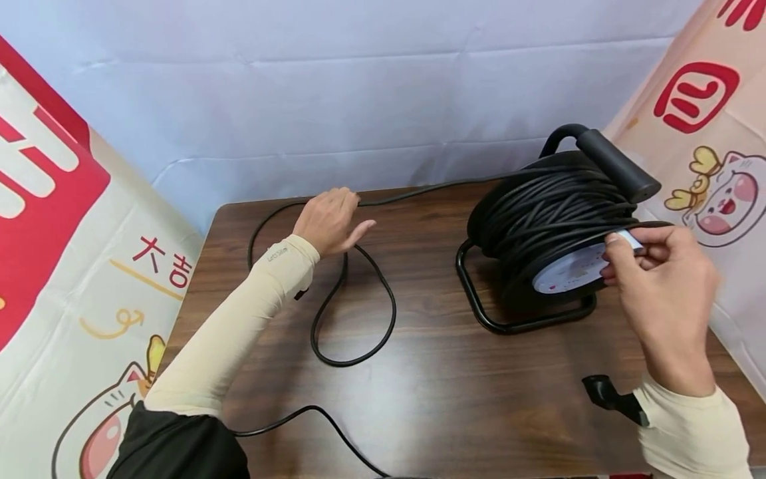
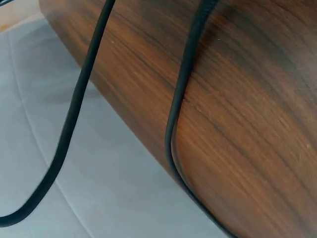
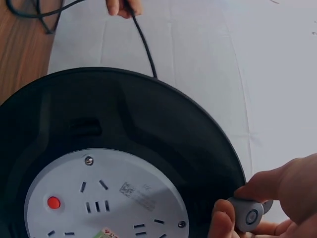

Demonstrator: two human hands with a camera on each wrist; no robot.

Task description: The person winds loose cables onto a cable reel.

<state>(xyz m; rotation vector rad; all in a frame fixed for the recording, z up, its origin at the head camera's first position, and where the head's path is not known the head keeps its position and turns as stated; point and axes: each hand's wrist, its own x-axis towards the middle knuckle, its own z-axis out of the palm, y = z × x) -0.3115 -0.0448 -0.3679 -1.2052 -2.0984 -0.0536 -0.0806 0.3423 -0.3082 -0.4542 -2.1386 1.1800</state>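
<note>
Turning the reel [image 3: 163,124] at far right likely wants even tension: right hand [image 1: 670,296] pinches its grey knob [image 3: 251,216], left hand [image 1: 331,221] grips the cable [image 2: 76,99] (slack loop [image 1: 342,364] nearer, worth keeping untangled).

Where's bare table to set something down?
The table is bare between the cable loop and the reel, toward the front edge. Crowded: at right, where the right hand grips the reel's knob, and back left, where the left hand holds the cable.
</note>
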